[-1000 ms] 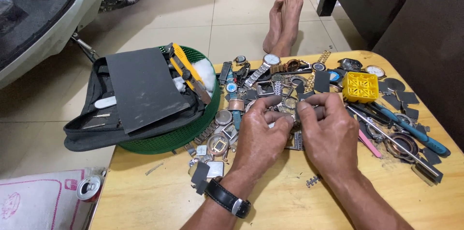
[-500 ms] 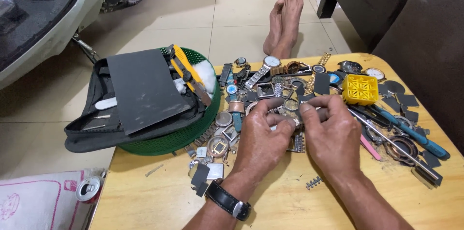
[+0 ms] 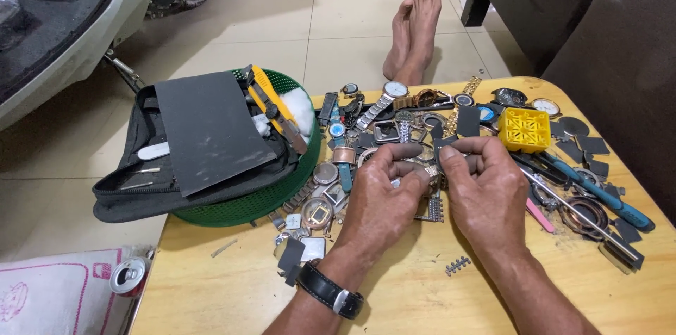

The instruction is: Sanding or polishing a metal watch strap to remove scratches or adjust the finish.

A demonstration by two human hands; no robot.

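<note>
My left hand (image 3: 384,194), with a black wristwatch (image 3: 331,291) on its wrist, and my right hand (image 3: 486,190) meet over the middle of the wooden table (image 3: 211,293). Between them they pinch a small metal watch piece (image 3: 429,178). The fingertips of my right hand also press a small scrap of dark grey sandpaper (image 3: 452,146) against it. My fingers hide most of the piece. Under and around my hands lies a heap of watches, cases and straps (image 3: 331,180).
A green basket (image 3: 282,194) at the table's left holds a black tool pouch (image 3: 134,190), a sandpaper sheet (image 3: 208,131) and yellow-handled tools. A yellow plastic grid box (image 3: 524,129), blue-handled tool (image 3: 605,194) and pink tweezers (image 3: 541,215) lie right. A drink can (image 3: 129,275) and bare feet (image 3: 415,32) are on the floor.
Both hands stay in the same spot. The fingers have shifted slightly on the small metal piece and the sandpaper scrap.
</note>
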